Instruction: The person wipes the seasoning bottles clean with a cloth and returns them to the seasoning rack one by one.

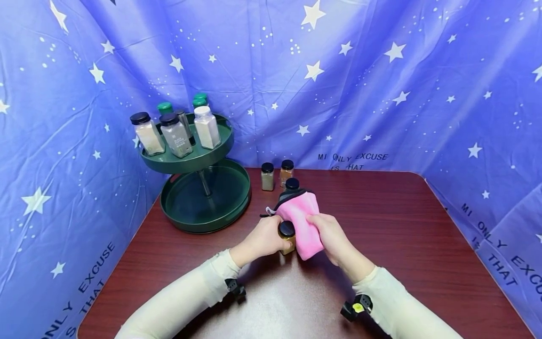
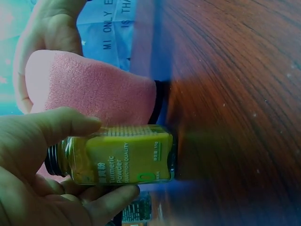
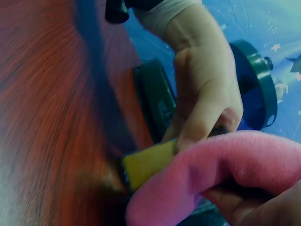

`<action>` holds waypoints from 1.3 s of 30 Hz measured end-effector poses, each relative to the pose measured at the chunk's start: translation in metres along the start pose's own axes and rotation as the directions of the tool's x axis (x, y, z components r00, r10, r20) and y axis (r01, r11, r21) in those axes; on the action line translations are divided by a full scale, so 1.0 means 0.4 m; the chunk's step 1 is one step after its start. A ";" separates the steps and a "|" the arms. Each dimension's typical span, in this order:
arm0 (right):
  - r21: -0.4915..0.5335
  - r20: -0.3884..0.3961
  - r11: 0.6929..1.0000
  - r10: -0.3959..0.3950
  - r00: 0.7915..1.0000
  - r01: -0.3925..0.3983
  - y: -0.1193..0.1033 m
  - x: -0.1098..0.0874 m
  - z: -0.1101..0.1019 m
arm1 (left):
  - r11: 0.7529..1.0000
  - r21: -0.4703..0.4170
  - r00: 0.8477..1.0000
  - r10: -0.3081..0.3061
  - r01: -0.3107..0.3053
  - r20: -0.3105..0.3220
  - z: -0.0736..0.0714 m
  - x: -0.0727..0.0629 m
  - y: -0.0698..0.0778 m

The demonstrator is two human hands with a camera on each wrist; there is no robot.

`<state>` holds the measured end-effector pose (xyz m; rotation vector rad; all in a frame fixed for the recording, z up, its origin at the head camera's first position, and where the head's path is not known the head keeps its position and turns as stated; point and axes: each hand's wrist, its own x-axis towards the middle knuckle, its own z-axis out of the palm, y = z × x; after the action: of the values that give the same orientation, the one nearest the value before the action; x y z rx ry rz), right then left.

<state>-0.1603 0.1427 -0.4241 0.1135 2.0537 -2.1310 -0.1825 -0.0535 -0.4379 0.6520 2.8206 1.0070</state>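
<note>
My left hand (image 1: 267, 237) grips a small glass jar of turmeric powder (image 2: 127, 157) with a black lid, thumb on one side and fingers on the other. It stands upright, close over the table. Right beside it, my right hand (image 1: 331, 235) holds a pink cloth (image 1: 301, 221) with a dark edge, bunched in the fingers against the jar's side. In the right wrist view the cloth (image 3: 225, 165) overlaps part of the yellow jar (image 3: 149, 165). Just behind the cloth stands another black-lidded jar (image 1: 292, 184), its lower part hidden.
Two more black-lidded spice jars, one greenish (image 1: 267, 177) and one orange-brown (image 1: 287, 172), stand near the table's back edge. At the left is a green two-tier turntable rack (image 1: 186, 162) with several jars on its upper tier. A blue starry curtain (image 1: 360, 94) surrounds the table (image 1: 402, 226).
</note>
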 end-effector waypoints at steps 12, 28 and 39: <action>-0.119 -0.021 0.992 0.045 0.999 -0.047 0.065 0.032 0.003 | 1.000 0.020 1.000 0.003 -0.003 -0.006 0.008 0.002 -0.001; -0.027 -0.028 1.000 0.008 1.000 -0.008 -0.017 0.016 -0.011 | 0.998 0.058 0.999 0.034 -0.031 -0.039 0.010 -0.001 -0.002; -0.144 -0.028 0.989 0.035 0.999 -0.038 0.065 0.039 0.001 | 0.999 0.053 1.000 -0.001 0.003 -0.028 0.016 -0.001 -0.003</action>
<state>-0.1707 0.1405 -0.4522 0.1578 2.1946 -1.9619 -0.1812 -0.0508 -0.4436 0.6453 2.8805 0.9515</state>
